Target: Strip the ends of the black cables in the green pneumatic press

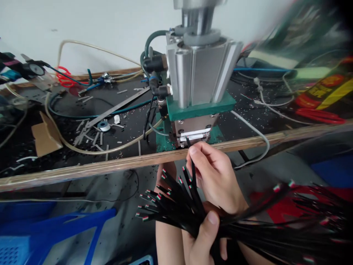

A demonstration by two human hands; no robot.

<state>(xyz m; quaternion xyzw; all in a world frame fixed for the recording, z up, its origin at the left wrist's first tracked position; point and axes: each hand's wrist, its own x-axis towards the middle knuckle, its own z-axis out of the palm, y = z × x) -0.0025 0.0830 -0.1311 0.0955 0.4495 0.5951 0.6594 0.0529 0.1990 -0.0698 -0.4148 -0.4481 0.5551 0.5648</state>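
Observation:
My left hand (205, 235) is wrapped round a thick bundle of black cables (179, 206), whose cut ends fan out to the left and show small red, white and green tips. Above it, my right hand (213, 171) pinches one black cable (193, 165) from the bundle between thumb and forefinger. That cable's tip is at the white-edged slot (195, 135) low on the front of the pneumatic press (198, 73). Whether the tip is inside the slot or just before it is hard to tell.
On the black bench (127, 129) lie a steel ruler (118, 106), a tape roll (103, 126), cardboard (46, 136), hoses and scraps. A grey cable (256, 129) loops over the wooden edge at right. A blue stool (74, 224) stands below left.

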